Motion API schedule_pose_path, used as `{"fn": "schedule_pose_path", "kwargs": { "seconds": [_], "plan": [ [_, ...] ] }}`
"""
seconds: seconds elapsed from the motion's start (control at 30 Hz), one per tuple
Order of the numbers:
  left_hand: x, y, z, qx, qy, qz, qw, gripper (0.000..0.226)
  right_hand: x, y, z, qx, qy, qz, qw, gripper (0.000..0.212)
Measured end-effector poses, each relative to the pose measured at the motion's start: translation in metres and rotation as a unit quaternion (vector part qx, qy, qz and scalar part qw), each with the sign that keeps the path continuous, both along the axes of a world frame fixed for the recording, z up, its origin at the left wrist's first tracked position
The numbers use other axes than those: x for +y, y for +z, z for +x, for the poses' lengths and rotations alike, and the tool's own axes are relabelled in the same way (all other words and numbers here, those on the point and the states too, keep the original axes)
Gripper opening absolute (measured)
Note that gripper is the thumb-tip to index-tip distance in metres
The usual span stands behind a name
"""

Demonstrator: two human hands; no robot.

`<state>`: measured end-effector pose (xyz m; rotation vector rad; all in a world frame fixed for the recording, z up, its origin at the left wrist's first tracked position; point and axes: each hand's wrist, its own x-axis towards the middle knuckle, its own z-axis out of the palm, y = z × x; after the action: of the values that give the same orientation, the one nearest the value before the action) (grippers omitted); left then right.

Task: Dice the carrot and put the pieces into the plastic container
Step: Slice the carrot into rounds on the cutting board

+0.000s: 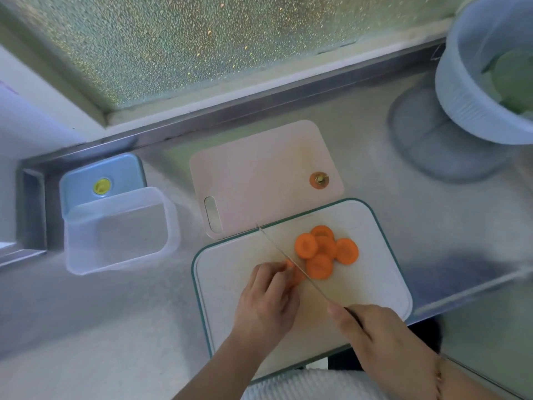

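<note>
Several round orange carrot slices (326,251) lie in a loose pile on the white cutting board (230,272) with a teal rim. My left hand (268,298) holds a remaining carrot piece (295,277) down on the board with curled fingers, mostly hiding it. My right hand (380,339) grips the handle of a knife (291,264); its thin blade runs up-left and sits between the held piece and the slices. The clear plastic container (115,229) stands to the left of the board, with nothing in it.
A blue lid (101,180) with a yellow valve lies behind the container. A pink cutting board (259,174) with a carrot end (319,179) on it lies behind the white one. A pale blue colander (484,82) with greens stands at the right. Steel counter, frosted window behind.
</note>
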<state>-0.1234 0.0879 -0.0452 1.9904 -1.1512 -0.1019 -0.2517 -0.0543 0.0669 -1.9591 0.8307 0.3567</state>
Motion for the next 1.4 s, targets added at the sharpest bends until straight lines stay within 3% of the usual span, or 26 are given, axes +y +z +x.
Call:
{"fn": "schedule_pose_path", "kwargs": {
  "seconds": [0.53, 0.67, 0.77, 1.07, 1.4],
  "plan": [
    [-0.002, -0.002, 0.002, 0.015, -0.009, -0.019, 1.000, 0.024, 0.007, -0.019, 0.024, 0.033, 0.015, -0.018, 0.999, 0.062],
    [-0.002, -0.004, 0.001, 0.001, -0.029, -0.025, 0.999, 0.022, 0.006, -0.045, 0.049, -0.005, 0.000, -0.007, 1.000, 0.075],
    [-0.002, -0.003, -0.001, -0.002, -0.021, -0.027, 0.999, 0.027, 0.008, -0.053, 0.057, -0.034, -0.006, 0.022, 0.999, 0.064],
    [0.000, 0.003, 0.001, 0.004, -0.005, -0.028, 1.000, 0.037, -0.015, -0.021, 0.044, -0.018, -0.051, 0.075, 0.996, 0.055],
    [0.000, 0.001, -0.001, 0.010, 0.012, -0.021, 1.000, 0.027, 0.009, -0.006, 0.012, -0.008, -0.003, 0.001, 1.000, 0.055]
  ]
}}
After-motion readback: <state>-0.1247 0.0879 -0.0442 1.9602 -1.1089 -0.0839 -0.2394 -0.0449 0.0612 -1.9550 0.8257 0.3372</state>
